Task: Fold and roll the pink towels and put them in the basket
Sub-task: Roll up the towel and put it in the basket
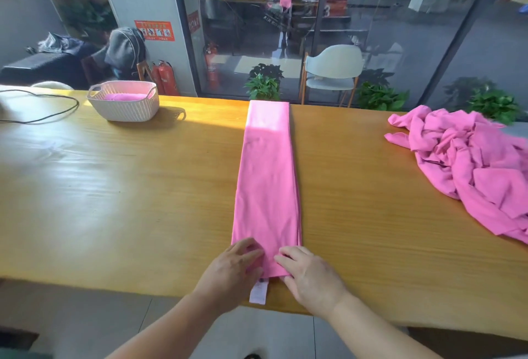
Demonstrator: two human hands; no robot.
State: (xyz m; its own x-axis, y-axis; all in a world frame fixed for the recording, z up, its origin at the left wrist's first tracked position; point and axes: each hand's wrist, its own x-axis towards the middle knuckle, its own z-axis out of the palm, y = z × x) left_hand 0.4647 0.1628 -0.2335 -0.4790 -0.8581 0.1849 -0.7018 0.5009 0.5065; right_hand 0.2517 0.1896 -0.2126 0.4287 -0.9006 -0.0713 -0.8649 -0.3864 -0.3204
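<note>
Two hands at near end of long pink towel strip (267, 187), folded lengthwise, lying near-to-far across yellow wooden table (114, 187). Left hand (233, 268) and right hand (310, 274) close together, fingers curled onto near hem, seemingly pinching it. White care label (258, 293) protrudes at near edge. White woven plastic basket (124, 101) far left, one pink roll inside. Crumpled pink towel heap (471, 170) right. Cloth judged soft, light, limp; grip hem corners, roll tightly.

A large white number "3" (327, 11) shows on an orange panel behind the glass. The orange wall poster (154, 30) and the towel's white tag (258, 292) are too blurred to read.
</note>
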